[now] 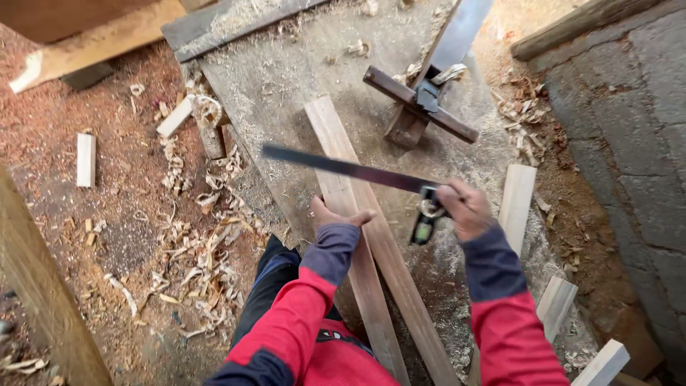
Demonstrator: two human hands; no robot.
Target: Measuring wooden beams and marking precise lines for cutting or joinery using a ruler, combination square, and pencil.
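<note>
Combination square [357,171] sits clamped in the right hand [464,209] above a wooden strip [357,207], which the left hand [336,216] grips, fingers wrapped around it.

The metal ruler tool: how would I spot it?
Start at the grey workbench, then find the long wooden strip the left hand steadies. The combination square crosses above it in the right hand: the only thin dark metal blade among pale offcuts.

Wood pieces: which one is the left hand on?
The long plank running down the workbench centre; left hand grips its edge. The short offcuts lie loose, untouched, at the sides. Right hand holds a combination square across it.
</note>
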